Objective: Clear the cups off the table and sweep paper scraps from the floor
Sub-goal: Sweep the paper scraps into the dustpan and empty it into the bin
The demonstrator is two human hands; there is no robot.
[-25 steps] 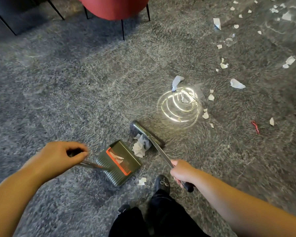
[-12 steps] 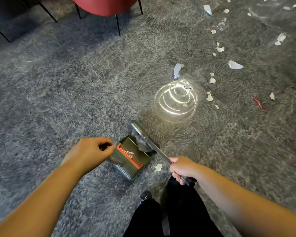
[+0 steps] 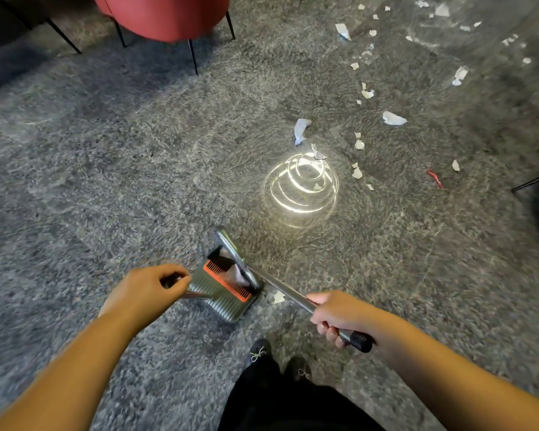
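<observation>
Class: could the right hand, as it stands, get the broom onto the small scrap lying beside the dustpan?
Probably yes: the right hand grips the broom, and the scrap lies uncovered beside the dustpan.

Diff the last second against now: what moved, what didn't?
The broom head drew in against the dustpan, pushing the paper wad from the pan's lip inside; the pan tilted up some. One scrap sits missed beside the pan. Left hand keeps gripping the pan handle, right hand the broom pole. Far scraps are unswept.
</observation>
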